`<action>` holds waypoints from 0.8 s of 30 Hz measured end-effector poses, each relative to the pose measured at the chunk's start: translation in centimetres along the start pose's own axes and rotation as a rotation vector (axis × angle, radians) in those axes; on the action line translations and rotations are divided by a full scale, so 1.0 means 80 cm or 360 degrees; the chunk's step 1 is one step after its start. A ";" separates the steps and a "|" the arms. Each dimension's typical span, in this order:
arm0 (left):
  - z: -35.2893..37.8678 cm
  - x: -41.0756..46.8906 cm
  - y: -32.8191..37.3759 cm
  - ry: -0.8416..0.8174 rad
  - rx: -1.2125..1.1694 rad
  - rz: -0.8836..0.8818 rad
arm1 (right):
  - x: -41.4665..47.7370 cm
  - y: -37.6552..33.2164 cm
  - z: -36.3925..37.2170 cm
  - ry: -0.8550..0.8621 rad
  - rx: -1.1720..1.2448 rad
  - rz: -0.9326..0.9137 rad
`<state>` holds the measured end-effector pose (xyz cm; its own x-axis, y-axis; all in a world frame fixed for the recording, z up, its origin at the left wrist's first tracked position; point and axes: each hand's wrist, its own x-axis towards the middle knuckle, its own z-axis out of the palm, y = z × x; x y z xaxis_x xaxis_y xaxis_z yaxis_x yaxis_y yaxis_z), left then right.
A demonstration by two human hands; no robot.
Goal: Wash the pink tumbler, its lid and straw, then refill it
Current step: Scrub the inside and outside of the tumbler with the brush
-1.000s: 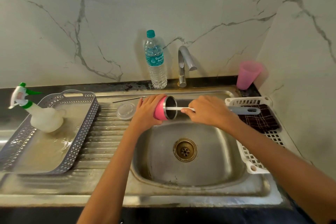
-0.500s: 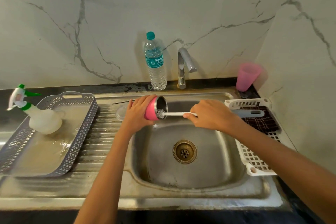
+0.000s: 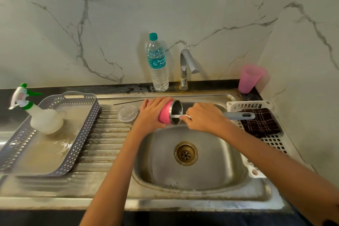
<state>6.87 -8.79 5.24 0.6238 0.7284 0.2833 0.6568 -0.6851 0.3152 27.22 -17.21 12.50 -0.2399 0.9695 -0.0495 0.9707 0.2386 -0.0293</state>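
tumbler (image 3: 165, 115) lies sideways in left hand (image 3: 153, 113), mouth pointing right toward brush (image 3: 236, 115).

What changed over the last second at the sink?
The right hand drew the bottle brush out until its bristles showed at the mouth of the pink tumbler, then pushed it back in. The left hand still grips the tumbler on its side over the sink. The lid and straw lie unmoved on the drainboard.
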 end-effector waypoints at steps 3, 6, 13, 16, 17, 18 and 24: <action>-0.006 -0.010 -0.024 0.0037 -0.0021 -0.0084 | -0.012 0.020 0.002 -0.0085 0.0051 0.0051; -0.015 -0.018 -0.038 0.0086 -0.0051 -0.0146 | -0.025 0.031 0.002 -0.0142 0.0050 0.0078; -0.012 -0.011 -0.031 0.0068 -0.0075 -0.0078 | -0.010 0.019 0.006 -0.0107 0.0089 0.0082; -0.020 -0.013 -0.032 0.0078 -0.0060 -0.0103 | -0.015 0.022 0.008 -0.0112 0.0041 0.0095; -0.017 -0.009 -0.023 0.0045 -0.0049 -0.0062 | -0.010 0.014 0.009 -0.0094 0.0020 0.0090; -0.010 -0.005 -0.015 0.0005 -0.0047 -0.0025 | -0.003 0.005 0.012 -0.0073 -0.0004 0.0079; -0.019 -0.019 -0.035 0.0018 -0.0118 -0.0136 | -0.016 0.023 0.011 -0.0135 -0.0001 0.0097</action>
<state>3.43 -7.94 5.26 0.5616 0.7847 0.2626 0.6741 -0.6179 0.4048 29.30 -18.10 11.66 -0.1811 0.9741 -0.1357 0.9835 0.1797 -0.0229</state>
